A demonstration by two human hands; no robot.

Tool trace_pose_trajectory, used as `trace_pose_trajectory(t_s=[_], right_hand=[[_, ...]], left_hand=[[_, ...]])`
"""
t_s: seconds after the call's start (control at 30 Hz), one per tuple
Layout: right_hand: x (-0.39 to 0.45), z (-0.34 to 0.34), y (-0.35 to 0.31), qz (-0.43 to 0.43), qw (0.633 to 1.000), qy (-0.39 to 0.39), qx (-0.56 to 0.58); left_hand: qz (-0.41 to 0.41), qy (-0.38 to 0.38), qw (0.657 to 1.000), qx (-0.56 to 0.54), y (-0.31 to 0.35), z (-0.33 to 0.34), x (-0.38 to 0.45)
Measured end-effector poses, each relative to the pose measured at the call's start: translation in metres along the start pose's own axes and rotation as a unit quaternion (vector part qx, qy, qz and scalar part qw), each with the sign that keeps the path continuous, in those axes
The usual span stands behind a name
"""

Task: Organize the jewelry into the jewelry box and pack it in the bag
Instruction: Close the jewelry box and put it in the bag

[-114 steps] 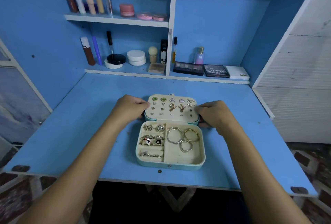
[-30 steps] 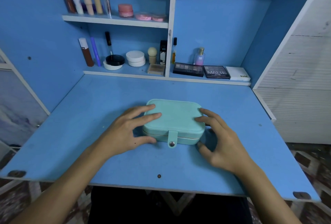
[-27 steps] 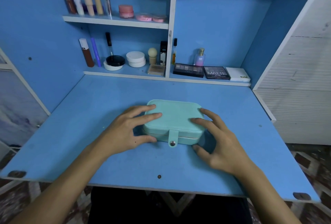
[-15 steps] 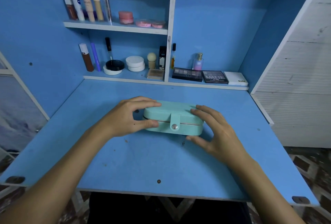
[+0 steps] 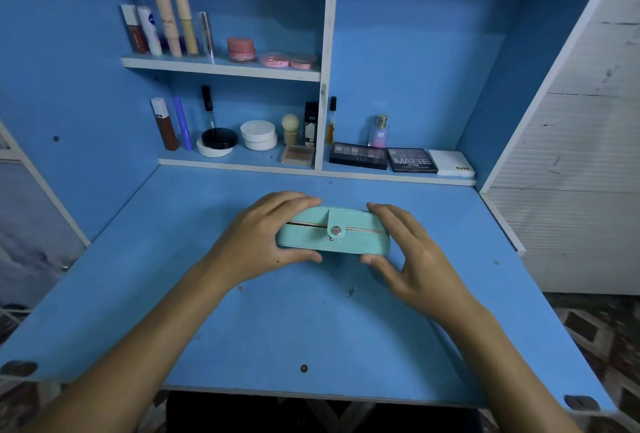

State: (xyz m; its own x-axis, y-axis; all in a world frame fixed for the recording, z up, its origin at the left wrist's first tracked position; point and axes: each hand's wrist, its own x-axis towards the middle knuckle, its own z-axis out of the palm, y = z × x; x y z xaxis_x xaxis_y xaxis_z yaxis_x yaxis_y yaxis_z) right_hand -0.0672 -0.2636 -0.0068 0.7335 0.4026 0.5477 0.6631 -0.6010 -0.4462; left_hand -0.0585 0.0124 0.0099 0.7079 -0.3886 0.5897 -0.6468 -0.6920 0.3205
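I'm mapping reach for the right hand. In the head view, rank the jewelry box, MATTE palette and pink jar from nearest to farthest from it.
From the right hand:
1. Jewelry box, held between both hands on the desk.
2. MATTE palette, lying on the lower shelf, right compartment.
3. Pink jar, on the upper shelf, left compartment.

One jewelry box (image 5: 334,235) is on the worktop (image 5: 311,328), near its back edge, with one snap button (image 5: 335,231) on its strap. Two hands are in view: one left hand (image 5: 258,242) and one right hand (image 5: 412,259). The upper shelf (image 5: 221,68) carries five upright tubes (image 5: 162,6) and three pink jars (image 5: 241,49). The lower shelf (image 5: 242,164) carries three flat palettes (image 5: 357,155), one pink perfume bottle (image 5: 380,132) and two stacked white compacts (image 5: 258,134).
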Motion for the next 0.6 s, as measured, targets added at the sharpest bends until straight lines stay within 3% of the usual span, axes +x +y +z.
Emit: trace_pose_trajectory(t_s=[0.6], right_hand=[[0.0044, 0.0054, -0.0015, 0.009, 1.0, 0.012, -0.018]], left_hand=[[0.02, 0.054, 0.998, 0.023, -0.0039, 0.0116, 0.0089]])
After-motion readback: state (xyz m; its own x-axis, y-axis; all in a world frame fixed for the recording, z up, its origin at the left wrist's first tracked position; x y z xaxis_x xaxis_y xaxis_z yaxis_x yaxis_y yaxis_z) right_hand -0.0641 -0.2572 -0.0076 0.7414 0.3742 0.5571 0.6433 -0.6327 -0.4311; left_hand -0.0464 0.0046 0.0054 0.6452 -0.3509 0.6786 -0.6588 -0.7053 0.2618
